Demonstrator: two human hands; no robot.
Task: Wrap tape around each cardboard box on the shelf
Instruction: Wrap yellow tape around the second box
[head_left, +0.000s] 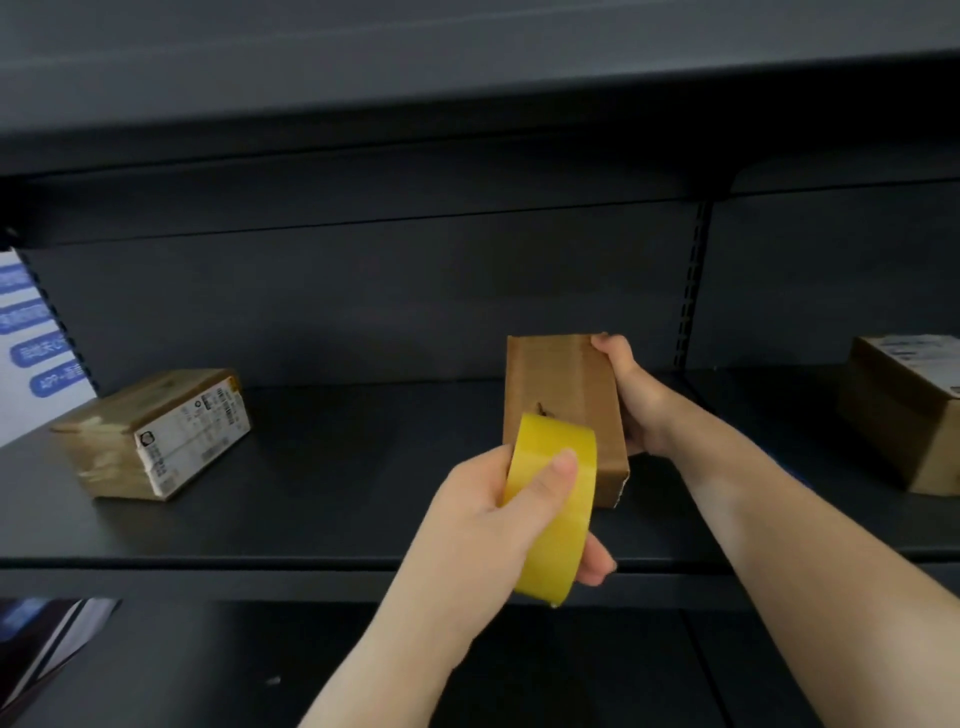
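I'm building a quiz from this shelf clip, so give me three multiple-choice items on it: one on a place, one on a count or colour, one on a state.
1. Where does the box with the white label lie?
A. left on the shelf
B. on the floor
C. on top of the middle box

2. What colour is the tape roll?
A. blue
B. yellow
C. black

3. What is happening with the middle box?
A. it lies alone, untouched
B. the right hand grips its side
C. it is crushed flat

Answers:
1 A: it rests on the dark shelf, left of both hands.
2 B: the roll in the left hand is plainly yellow.
3 B: the right hand wraps the box's right side, holding it up on edge.
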